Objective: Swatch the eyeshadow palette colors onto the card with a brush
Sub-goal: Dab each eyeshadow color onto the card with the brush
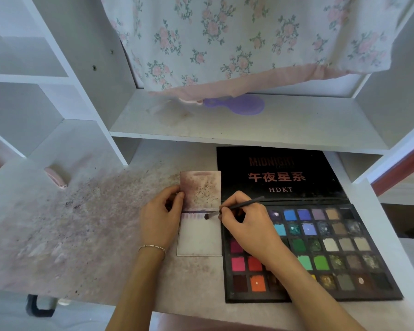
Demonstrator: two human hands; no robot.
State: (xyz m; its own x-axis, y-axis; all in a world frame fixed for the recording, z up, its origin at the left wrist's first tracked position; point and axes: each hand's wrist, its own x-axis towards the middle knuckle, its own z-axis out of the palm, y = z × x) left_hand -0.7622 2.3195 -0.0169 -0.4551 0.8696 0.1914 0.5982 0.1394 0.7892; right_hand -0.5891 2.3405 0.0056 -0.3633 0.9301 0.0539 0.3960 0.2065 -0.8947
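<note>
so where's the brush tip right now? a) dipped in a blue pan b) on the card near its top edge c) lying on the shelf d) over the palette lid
b: the right hand holds the brush with its tip on the card, at the end of a row of faint swatches near the top edge, while the left hand steadies the card.

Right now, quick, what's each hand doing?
Left hand: holds the card by its left edge, thumb curled over it.
Right hand: pinches the brush, tip on the card.
</note>
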